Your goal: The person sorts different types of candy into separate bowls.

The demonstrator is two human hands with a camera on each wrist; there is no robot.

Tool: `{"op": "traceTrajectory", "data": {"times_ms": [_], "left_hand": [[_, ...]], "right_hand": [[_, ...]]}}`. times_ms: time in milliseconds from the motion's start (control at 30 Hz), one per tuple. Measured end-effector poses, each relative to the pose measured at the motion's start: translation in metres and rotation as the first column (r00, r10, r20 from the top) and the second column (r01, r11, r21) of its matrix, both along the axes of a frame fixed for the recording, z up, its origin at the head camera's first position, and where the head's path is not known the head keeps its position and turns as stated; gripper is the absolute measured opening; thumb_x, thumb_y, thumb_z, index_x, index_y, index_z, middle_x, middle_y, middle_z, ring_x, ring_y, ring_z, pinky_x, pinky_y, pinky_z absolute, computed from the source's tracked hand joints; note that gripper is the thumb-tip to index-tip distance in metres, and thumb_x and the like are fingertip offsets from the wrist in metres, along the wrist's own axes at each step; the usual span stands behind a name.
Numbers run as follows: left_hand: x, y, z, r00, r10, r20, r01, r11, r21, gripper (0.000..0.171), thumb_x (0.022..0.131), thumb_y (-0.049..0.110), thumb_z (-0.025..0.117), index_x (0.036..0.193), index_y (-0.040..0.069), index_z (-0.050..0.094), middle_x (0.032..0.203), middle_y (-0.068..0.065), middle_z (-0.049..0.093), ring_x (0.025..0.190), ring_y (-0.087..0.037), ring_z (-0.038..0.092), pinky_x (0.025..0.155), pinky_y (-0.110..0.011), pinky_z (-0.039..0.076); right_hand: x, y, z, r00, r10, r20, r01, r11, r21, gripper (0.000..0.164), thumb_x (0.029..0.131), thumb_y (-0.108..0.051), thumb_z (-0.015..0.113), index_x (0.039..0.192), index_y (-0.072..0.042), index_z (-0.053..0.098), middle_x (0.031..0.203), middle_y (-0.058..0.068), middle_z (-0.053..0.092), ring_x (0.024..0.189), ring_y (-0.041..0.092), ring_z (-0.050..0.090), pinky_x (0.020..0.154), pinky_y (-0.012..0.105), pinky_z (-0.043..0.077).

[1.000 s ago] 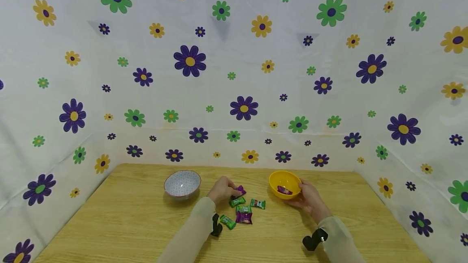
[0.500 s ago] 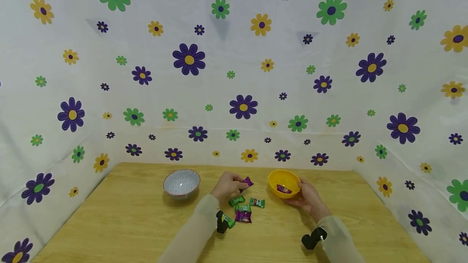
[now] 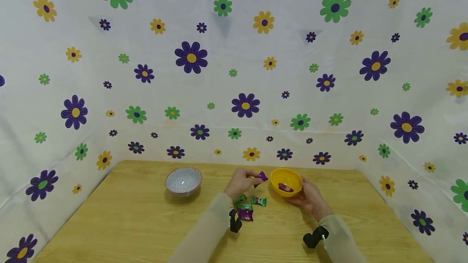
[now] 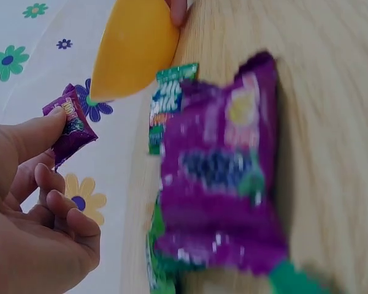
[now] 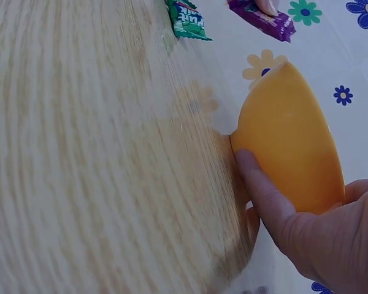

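Observation:
Between thumb and fingertips my left hand (image 3: pixel 242 182) pinches a purple wrapped candy (image 4: pixel 73 125), just left of the yellow bowl's rim in the head view. My right hand (image 3: pixel 312 199) grips the yellow bowl (image 5: pixel 288 141) from its right side, thumb along the outer wall near the base. Inside that bowl lies one purple wrapped candy (image 3: pixel 285 187). On the table below my left hand are green wrapped candies (image 3: pixel 258 201) and another purple candy (image 4: pixel 218 165), which looms large in the left wrist view. My left forearm hides part of this group.
A grey patterned bowl (image 3: pixel 183 181) with a reddish rim stands at the left on the wooden table (image 3: pixel 128 214). Behind the table and along both sides hangs a white cloth (image 3: pixel 219 88) with printed flowers.
My left hand has lifted the purple candy from the group and carried it right, close to the yellow bowl. The right hand and its bowl have stayed almost still.

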State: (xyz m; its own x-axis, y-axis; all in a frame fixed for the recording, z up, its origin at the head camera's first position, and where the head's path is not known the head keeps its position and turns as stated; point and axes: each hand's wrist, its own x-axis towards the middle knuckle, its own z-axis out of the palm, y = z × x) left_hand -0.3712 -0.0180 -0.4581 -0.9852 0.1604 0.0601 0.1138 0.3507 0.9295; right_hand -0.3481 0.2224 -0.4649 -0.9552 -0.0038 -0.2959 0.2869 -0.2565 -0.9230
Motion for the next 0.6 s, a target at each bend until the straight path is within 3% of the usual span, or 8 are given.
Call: {"op": "traceTrajectory", "data": {"times_ms": [300, 500, 600], "left_hand": [[-0.001, 0.019, 0.002, 1.0, -0.017, -0.013, 0.017, 0.998, 0.055, 0.016, 0.088, 0.021, 0.073, 0.1, 0.01, 0.076, 0.074, 0.001, 0.051, 0.071, -0.016, 0.042, 0.063, -0.028, 0.033], [0.004, 0.028, 0.003, 0.999, -0.046, 0.03, 0.04, 0.984, 0.174, 0.014, 0.088, 0.016, 0.074, 0.1, 0.009, 0.075, 0.081, -0.001, 0.055, 0.077, -0.017, 0.045, 0.065, -0.028, 0.037], [0.004, 0.032, 0.003, 0.998, -0.053, 0.018, 0.049, 0.983, 0.176, 0.015, 0.088, 0.017, 0.073, 0.101, 0.01, 0.075, 0.08, 0.0, 0.055, 0.076, -0.016, 0.045, 0.065, -0.027, 0.038]], "right_hand": [[0.001, 0.001, 0.003, 1.0, 0.003, -0.006, -0.003, 1.0, -0.024, 0.052, 0.108, -0.016, 0.019, 0.158, -0.01, 0.007, 0.16, 0.026, 0.014, 0.144, 0.047, 0.024, 0.1, 0.063, 0.041], [0.001, 0.0, 0.002, 1.0, 0.004, 0.003, -0.004, 1.0, -0.004, 0.053, 0.108, -0.017, 0.021, 0.158, -0.009, 0.007, 0.16, 0.026, 0.017, 0.143, 0.047, 0.027, 0.099, 0.063, 0.042], [0.0, 0.0, 0.002, 1.0, 0.004, 0.001, -0.004, 1.0, 0.004, 0.053, 0.108, -0.017, 0.022, 0.158, -0.009, 0.007, 0.159, 0.026, 0.018, 0.142, 0.047, 0.028, 0.099, 0.063, 0.042]]}}
